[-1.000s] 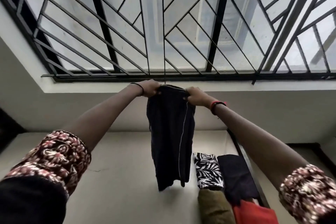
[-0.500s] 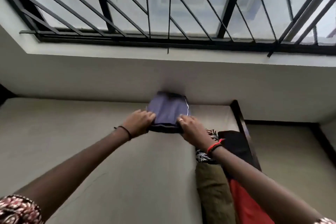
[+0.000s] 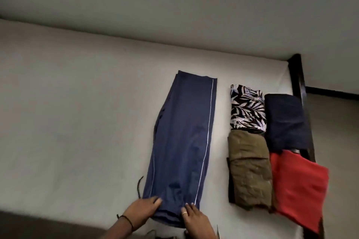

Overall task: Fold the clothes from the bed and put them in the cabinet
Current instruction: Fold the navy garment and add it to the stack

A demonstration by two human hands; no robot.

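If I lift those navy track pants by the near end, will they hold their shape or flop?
Likely floppy: the navy track pants lie thin and flat on the bed. Probably light, with a slight sheen, so layers may slide. The loose drawstring would likely dangle.

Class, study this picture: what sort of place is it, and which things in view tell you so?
Probably a bedroom at home: a wide pale mattress against a plain wall, a dark bed frame at its corner, and folded clothes lying beside navy trousers spread flat on it.
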